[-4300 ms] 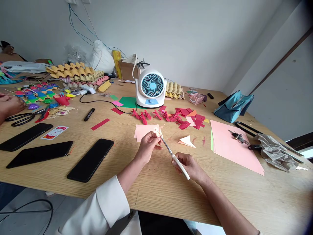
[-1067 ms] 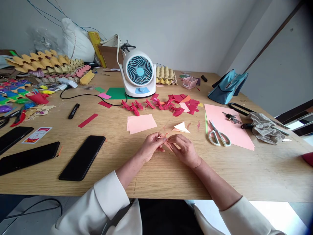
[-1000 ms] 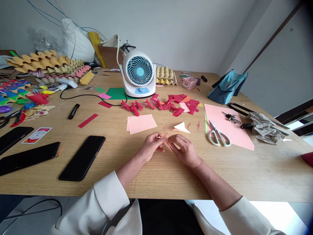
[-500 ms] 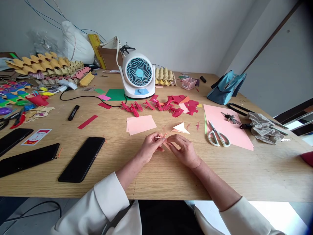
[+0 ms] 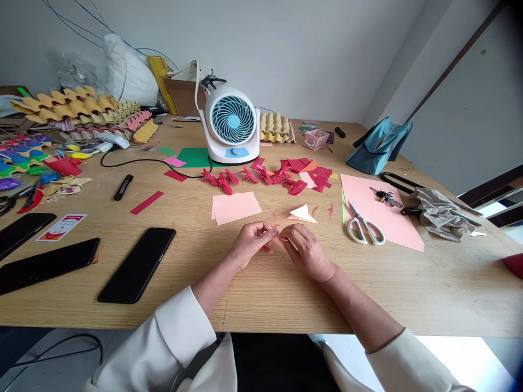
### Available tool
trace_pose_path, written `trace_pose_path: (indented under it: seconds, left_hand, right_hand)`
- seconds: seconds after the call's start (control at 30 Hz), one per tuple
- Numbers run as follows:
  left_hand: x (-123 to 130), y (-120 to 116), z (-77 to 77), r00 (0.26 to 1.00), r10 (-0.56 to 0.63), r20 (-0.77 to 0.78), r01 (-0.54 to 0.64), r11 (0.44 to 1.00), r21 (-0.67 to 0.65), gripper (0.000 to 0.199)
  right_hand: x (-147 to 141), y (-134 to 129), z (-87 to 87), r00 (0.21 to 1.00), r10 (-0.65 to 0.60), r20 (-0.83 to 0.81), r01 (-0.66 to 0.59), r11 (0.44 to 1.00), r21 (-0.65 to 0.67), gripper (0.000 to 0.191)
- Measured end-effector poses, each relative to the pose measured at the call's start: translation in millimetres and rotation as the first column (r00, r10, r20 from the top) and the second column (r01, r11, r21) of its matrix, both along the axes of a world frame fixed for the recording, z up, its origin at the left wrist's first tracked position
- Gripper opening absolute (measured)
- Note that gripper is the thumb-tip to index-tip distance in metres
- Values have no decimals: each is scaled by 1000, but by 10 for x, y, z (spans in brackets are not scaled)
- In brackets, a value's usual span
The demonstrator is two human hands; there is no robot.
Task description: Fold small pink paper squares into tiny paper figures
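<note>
Between my fingertips is a small cut and folded piece of pink paper (image 5: 278,243), held low over the table. My left hand (image 5: 252,244) pinches it from the left, thumb on top. From the right, my right hand (image 5: 304,249) grips its edge with bent fingers, which cover part of it. Just beyond the hands lie pale pink paper rectangles (image 5: 237,208) and a folded pale pink triangle (image 5: 303,213). White-handled scissors (image 5: 364,226) rest on the right, partly on large pink sheets (image 5: 384,218).
A row of red folded paper pieces (image 5: 249,175) lies before a white fan (image 5: 232,125). Black phones (image 5: 137,265) and a marker (image 5: 123,187) are at left. Keys (image 5: 386,197), crumpled grey cloth-like material (image 5: 443,215) and a blue bag (image 5: 379,146) are at right.
My right hand has shifted slightly and its fingers have curled more over the pink paper. The left hand keeps nearly the same hold; the objects on the table have not moved.
</note>
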State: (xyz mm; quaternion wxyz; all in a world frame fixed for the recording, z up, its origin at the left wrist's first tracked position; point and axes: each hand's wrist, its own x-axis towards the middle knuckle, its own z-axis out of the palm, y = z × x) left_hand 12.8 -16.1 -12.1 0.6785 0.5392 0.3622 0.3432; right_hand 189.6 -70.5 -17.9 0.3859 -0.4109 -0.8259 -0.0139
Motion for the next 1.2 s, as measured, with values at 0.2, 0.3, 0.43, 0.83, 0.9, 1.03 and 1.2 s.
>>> trace_pose_path:
  seconds: [0.2,0.3,0.43,0.83,0.9,1.03,1.2]
  left_hand:
    - [9,-5,-48,999,-33,-28,33,999,-7,43]
    - [26,-15,-63,999,-5,-32,5,1000,21,45]
    - [35,-23,-54,999,13,-31,-12,999,50,44]
    - [42,-34,-66,999,33,-16,-31,995,90,38]
    - [42,-39,-68,999,31,-40,-26,993,115,39]
    - [43,-48,-66,996,36,-80,-22,986,167,38]
    - [52,-53,-65,995,46,-90,-28,981,193,37]
  right_hand:
    - [-21,3,-15,996,-64,68,69,996,-64,11]
    - [-44,9,-12,996,-87,-34,81,983,-162,9]
    - [-70,24,-1,963,-111,-244,36,955,-294,6]
    - [-86,43,20,857,-218,-467,-84,835,-544,16]
    - [-86,37,28,869,-214,-445,-83,826,-558,16]
    - [-85,48,17,839,-255,-481,-116,779,-616,24]
    - [-74,102,-43,711,-311,-630,-245,731,-637,36]
